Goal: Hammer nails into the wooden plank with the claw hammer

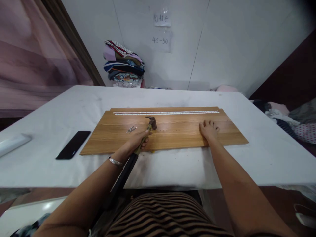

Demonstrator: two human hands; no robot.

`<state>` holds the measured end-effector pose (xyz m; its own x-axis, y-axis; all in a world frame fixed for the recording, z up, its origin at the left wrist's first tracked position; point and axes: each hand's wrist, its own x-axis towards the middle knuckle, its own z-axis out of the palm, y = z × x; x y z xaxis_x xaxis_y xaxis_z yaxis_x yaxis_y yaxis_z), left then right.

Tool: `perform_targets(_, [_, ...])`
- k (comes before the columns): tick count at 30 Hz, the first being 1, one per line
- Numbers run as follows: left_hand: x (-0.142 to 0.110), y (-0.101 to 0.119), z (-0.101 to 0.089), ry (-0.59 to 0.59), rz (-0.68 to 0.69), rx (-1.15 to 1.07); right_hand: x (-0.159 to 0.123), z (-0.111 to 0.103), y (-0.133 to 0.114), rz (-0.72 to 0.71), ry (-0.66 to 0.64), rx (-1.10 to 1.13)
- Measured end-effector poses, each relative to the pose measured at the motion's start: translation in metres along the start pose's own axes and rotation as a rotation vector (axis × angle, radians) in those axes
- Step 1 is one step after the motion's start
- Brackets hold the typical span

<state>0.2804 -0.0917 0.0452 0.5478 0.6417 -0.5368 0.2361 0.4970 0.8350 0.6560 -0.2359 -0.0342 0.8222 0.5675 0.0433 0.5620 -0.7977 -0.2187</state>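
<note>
My left hand is closed round the shaft of a claw hammer, close below its head. The dark handle slants back toward my body, under my forearm. The hammer's head is over a wood-grain board, at the left end of a row of small dark dots. A little pile of nails lies on the board, left of the hammer head. On the board's right part rests my right hand, fingers spread and holding nothing. Two white strips run along the board's far side.
A white-covered table carries the board. To its left lie a black phone and a white rolled thing. Folded clothes are stacked against the wall behind. More cloth is heaped at the right edge.
</note>
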Motion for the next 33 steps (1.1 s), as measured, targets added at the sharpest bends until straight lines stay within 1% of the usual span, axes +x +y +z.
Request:
perform_targets(4, [-0.002, 0.002, 0.002, 0.018, -0.02, 0.016, 0.001, -0.002, 0.0, 0.005, -0.02, -0.018])
perform_targets(8, [-0.002, 0.005, 0.003, 0.002, 0.0, 0.025, 0.001, -0.009, -0.001, 0.008, -0.088, -0.054])
perform_targets(10, [-0.002, 0.005, 0.003, -0.012, 0.017, 0.028, -0.003, -0.01, -0.007, -0.065, -0.118, -0.053])
perform_targets(13, [-0.002, 0.005, 0.003, -0.015, 0.016, 0.03, -0.013, -0.006, -0.026, -0.272, -0.103, -0.015])
perform_targets(16, [-0.001, 0.004, 0.003, 0.011, -0.007, 0.029, -0.025, 0.004, -0.047, -0.366, -0.121, 0.003])
perform_targets(18, [-0.001, 0.002, 0.001, 0.02, -0.014, 0.026, -0.03, 0.009, -0.056, -0.364, -0.128, -0.005])
perform_targets(20, [0.001, 0.0, -0.001, 0.018, -0.012, 0.02, -0.031, 0.012, -0.058, -0.353, -0.122, -0.012])
perform_targets(27, [0.003, 0.0, -0.006, -0.044, 0.041, -0.034, -0.03, 0.014, -0.052, -0.38, -0.074, 0.012])
perform_targets(33, [0.004, -0.002, -0.002, -0.036, 0.011, -0.011, -0.031, 0.011, -0.054, -0.372, -0.084, 0.029])
